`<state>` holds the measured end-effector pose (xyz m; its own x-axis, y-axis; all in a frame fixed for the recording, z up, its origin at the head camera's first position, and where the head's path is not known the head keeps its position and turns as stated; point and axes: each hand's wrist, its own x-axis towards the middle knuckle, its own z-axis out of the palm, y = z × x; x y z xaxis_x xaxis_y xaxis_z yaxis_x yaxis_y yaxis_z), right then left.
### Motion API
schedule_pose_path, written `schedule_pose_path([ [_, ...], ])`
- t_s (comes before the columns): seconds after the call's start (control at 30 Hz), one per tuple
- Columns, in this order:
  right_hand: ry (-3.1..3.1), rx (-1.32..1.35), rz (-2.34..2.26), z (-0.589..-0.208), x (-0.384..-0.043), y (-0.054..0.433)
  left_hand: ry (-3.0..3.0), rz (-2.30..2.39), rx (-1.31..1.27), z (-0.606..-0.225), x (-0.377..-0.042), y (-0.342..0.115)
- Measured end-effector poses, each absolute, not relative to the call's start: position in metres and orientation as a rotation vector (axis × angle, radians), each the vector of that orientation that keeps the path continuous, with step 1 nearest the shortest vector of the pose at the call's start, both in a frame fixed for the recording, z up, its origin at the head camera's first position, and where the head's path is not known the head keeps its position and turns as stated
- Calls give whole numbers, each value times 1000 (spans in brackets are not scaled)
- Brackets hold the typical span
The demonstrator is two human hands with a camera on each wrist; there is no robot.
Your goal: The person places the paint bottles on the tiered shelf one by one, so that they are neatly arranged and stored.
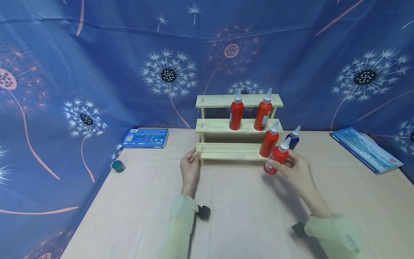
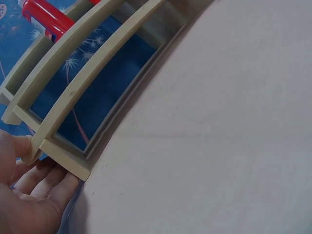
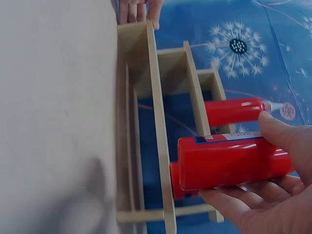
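Observation:
A three-tier wooden rack (image 1: 226, 151) stands on the table before the backdrop. My left hand (image 1: 190, 168) grips the left end of its lowest shelf, the thumb at the shelf's end and the fingers by the side board (image 2: 66, 158). In my right hand (image 1: 299, 172) is a red squeeze bottle (image 3: 229, 163) with a pale pointed nozzle, held slightly tilted in front of the rack's right end. Another red bottle (image 1: 267, 145) sits at the right of the lowest shelf, partly behind the held one. On the middle shelf stand a red bottle (image 1: 236, 117) and an orange-red bottle (image 1: 262, 117).
Right of the rack stands a dark blue nozzle bottle (image 1: 293, 139), partly hidden by the held bottle. A blue flat box (image 1: 145, 138) and a small teal jar (image 1: 118, 166) are at the left. A blue-covered pad (image 1: 367, 149) lies at the right.

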<state>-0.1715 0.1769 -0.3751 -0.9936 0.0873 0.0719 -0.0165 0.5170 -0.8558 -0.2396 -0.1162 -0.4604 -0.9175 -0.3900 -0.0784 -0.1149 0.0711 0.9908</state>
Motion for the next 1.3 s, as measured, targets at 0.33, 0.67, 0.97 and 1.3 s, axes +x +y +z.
schedule_pose_path([
  [0.33,-2576,60,1578,-376,-182,143,-2156,-1928,511,-460,-240,-117],
  [0.67,-2553,70,1629,-383,-210,117,-2118,-1942,489,-462,-238,-118],
  [0.97,-2554,17,1654,-387,-230,109,-2119,-1961,500,-463,-240,-116],
  [1.3,-2551,19,1629,-388,-241,106,-2137,-1937,501,-462,-242,-118],
])
